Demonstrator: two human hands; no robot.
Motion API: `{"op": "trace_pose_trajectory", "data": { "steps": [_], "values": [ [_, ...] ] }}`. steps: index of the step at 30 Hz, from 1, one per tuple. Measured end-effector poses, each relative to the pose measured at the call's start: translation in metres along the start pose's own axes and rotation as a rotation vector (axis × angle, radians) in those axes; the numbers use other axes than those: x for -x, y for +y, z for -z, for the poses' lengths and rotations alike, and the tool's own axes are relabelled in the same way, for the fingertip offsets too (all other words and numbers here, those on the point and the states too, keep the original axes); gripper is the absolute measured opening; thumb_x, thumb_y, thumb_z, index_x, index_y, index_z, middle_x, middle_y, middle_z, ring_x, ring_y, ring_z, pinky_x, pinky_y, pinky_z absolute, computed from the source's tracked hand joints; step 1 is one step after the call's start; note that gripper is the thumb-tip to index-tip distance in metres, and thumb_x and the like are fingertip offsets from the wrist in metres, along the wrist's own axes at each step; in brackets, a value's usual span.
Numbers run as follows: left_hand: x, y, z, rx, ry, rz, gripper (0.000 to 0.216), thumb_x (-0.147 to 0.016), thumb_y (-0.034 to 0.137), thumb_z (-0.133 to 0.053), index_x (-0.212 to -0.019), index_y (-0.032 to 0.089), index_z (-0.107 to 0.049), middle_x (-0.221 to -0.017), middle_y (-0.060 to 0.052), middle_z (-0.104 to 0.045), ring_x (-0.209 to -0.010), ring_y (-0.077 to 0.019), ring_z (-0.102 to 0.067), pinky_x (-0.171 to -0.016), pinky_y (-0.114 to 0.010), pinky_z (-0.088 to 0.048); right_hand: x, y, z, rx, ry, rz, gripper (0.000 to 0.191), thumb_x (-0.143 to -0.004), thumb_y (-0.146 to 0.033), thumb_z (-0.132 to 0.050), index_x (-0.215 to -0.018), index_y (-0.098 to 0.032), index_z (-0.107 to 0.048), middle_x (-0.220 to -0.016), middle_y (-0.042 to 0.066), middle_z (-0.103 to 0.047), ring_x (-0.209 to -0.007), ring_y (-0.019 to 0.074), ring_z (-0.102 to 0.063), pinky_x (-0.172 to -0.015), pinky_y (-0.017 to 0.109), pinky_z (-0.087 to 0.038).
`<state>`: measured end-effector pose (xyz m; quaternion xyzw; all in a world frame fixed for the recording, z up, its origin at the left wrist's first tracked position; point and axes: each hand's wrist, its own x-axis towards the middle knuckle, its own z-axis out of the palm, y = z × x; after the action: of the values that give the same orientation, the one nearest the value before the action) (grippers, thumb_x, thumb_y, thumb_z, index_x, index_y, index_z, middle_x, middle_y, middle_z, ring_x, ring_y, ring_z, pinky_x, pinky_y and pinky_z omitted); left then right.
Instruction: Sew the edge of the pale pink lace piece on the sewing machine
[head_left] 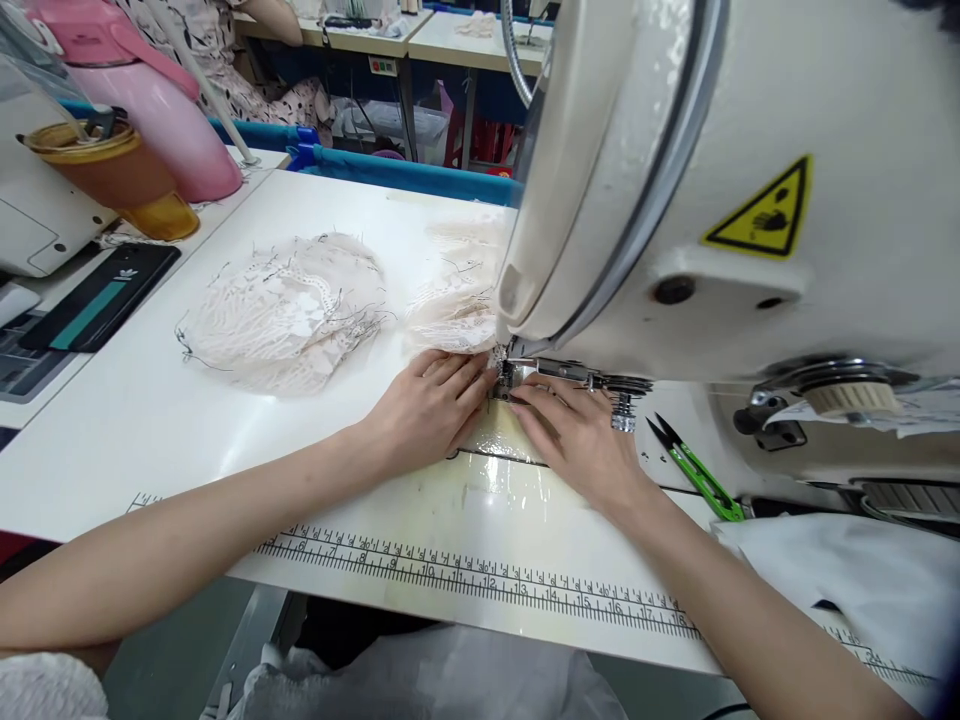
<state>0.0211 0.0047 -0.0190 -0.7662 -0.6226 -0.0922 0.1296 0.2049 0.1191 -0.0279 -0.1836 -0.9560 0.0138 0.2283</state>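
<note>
My left hand [439,405] lies palm down just left of the presser foot [504,378] of a sewing machine [645,180], its fingers flat against the edge of a piece of cream lace [461,300]. My right hand [577,430] rests on the other side of the foot, fingers stretched toward it, thumb apart from the index finger. Whatever lies under its fingertips is hidden by the foot and the hand. The lace runs back behind the needle area, with dark loose thread ends on it. To the left lies a heap of similar lace pieces [292,310].
Green thread snips [697,470] lie right of my right hand, beside white cloth [847,580]. A printed ruler [480,580] runs along the table's front edge. At left are a phone [101,295], a brown cup [120,180] and a pink bottle [142,110]. Another person [247,60] sits behind.
</note>
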Motion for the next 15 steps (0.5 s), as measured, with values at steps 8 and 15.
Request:
{"op": "trace_pose_trajectory", "data": {
  "steps": [8, 15],
  "values": [
    [0.000, 0.006, 0.003, -0.035, 0.025, 0.056, 0.040, -0.100, 0.031, -0.035, -0.130, 0.011, -0.053, -0.131, -0.011, -0.057, -0.120, -0.0272, -0.053, -0.102, -0.044, -0.040, -0.003, 0.004, 0.008, -0.072, 0.063, -0.083, 0.026, -0.097, -0.037, -0.045, -0.099, -0.023, -0.067, -0.079, 0.005, -0.070, -0.074, 0.0212, -0.064, -0.067, 0.033, -0.045],
    [-0.005, -0.022, 0.010, -0.113, 0.018, 0.107, 0.029, -0.096, 0.022, -0.037, -0.101, 0.023, -0.066, -0.098, -0.007, -0.067, -0.094, -0.0279, -0.061, -0.077, -0.041, -0.049, -0.008, 0.006, 0.002, -0.081, 0.155, -0.107, 0.014, -0.086, -0.033, -0.061, -0.088, -0.022, -0.069, -0.079, 0.003, -0.068, -0.085, 0.0205, -0.060, -0.082, 0.034, -0.043]
  ]
}}
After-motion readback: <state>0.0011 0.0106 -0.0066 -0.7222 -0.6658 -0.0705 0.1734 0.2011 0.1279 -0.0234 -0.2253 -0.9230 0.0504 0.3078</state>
